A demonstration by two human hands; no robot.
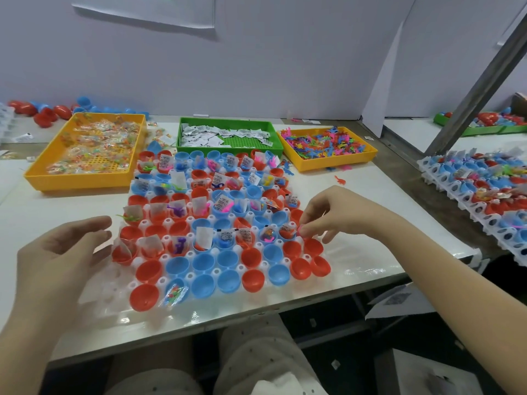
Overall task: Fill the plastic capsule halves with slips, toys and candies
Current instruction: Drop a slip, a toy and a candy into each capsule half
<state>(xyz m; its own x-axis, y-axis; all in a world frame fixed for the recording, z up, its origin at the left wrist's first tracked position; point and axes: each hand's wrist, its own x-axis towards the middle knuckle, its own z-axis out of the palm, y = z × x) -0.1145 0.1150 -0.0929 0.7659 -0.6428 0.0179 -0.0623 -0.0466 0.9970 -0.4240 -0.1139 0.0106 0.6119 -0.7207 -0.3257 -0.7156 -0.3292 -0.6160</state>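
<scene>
Fingers point(313, 207) of our right hand point(335, 215) are curled, and thumb and forefinger pinch what looks like a small pink toy point(301, 227), though it is too small for us to be sure. We hold it just above the right edge of the white moulded plastic holder point(216, 271), over the fourth row from the front. Our left hand point(57, 252) hovers at the holder's left edge, its fingers point(91, 223) loose and spread, gripping nothing.

We see the red and blue plastic capsule halves point(204, 262) standing open side up in the holder's cups, in the middle of the white table point(370, 195). Those in the far rows carry printed paper slips point(220, 201) and bright toys. Most halves in the three near rows are bare, but one blue half in the front row holds a clear candy packet point(175, 293).

Behind the holder we have three trays side by side: a large yellow plastic tray point(77, 181) of wrapped candies point(97, 143) on the left, a green plastic tray point(242, 142) of loose slips point(216, 135) in the middle, and a smaller yellow tray point(336, 163) of colourful toy figures point(322, 143) on the right. Loose red and blue shells point(42, 111) lie at the back left. A second filled holder point(470, 201) sits at the far right.
</scene>
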